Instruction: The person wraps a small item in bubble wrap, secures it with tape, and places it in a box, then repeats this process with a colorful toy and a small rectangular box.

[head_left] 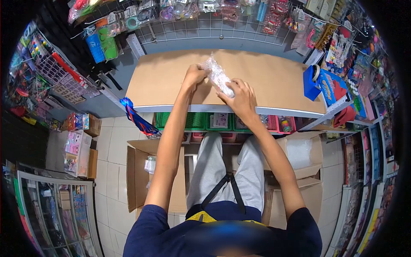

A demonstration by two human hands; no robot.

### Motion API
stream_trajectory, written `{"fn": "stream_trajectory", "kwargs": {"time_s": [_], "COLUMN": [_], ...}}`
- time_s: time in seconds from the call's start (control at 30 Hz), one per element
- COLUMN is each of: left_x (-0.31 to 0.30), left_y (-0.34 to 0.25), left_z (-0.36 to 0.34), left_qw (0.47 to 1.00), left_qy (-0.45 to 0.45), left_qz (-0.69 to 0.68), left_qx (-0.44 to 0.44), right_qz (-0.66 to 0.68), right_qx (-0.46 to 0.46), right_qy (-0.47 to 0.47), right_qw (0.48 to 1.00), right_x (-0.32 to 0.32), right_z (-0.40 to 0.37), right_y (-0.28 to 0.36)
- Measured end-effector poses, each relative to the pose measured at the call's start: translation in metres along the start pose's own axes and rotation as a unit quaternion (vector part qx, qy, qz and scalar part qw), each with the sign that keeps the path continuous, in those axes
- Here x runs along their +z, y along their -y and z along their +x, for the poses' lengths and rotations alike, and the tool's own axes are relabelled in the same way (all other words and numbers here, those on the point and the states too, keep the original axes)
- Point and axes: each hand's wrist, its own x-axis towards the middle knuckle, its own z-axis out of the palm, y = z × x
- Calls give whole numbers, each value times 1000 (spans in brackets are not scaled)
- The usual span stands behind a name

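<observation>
A bundle in clear crinkled plastic wrap (218,76) is held over the brown tabletop (167,75), slanting from upper left to lower right. What lies inside the wrap is too blurred to name. At its upper left edge my left hand (195,75) has its fingers closed, pinching the plastic. My right hand (241,95) grips the lower end, thumb on the near side and fingers along the far side. Both forearms reach in over the table's metal front edge.
A blue tape dispenser (312,82) stands at the table's right end. Colourful ribbons (136,116) hang at the left corner. Green baskets (195,121) sit under the tabletop. Open cardboard boxes (138,177) flank my legs, and packaged goods hang on the wire grid (192,29) behind.
</observation>
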Motion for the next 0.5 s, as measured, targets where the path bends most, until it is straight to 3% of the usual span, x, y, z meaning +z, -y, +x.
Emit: {"fn": "stream_trajectory", "kwargs": {"time_s": [0.17, 0.27, 0.37, 0.43, 0.5], "left_x": [-3, -11, -13, -22, -32], "left_y": [-1, 6, 6, 8, 10], "left_z": [8, 18, 14, 10, -1], "left_qw": [976, 973, 988, 991, 984], "left_qy": [63, 100, 6, -2, 8], "left_qz": [-205, -204, -152, -93, -1], "left_qx": [-38, -36, 20, 96, 177], "right_qz": [51, 95, 129, 170, 176], "right_qx": [32, 57, 53, 40, -31], "right_qy": [0, 14, 35, 53, 67], "right_qw": [998, 994, 990, 983, 982], "right_x": [7, 5, -2, -6, -15], "right_z": [-3, -2, 0, 1, 4], "right_y": [-3, -2, -4, -22, -46]}}
